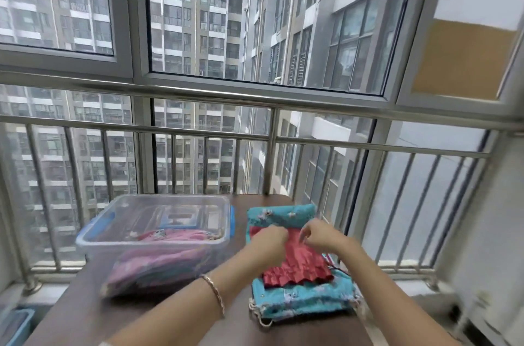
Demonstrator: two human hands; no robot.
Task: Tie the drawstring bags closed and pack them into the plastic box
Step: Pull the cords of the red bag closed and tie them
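Counter (79, 317): brown, by balcony rail.
Left grip (269, 240): curled, pinching red bag (297, 263) top.
Right grip (320, 235): likewise pinching.
Box (226, 218): left of grips, pink bags (170, 235) inside.
Risk: cords slip, knot loose; blue stack (300, 300) beneath shifts.

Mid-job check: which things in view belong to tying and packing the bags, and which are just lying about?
Job: red bag, gripped at its top by left hand and right hand; blue bags piled under it; plastic box; pink bags inside it.
Lying about: blue bin beside the table, lower left; railing behind.
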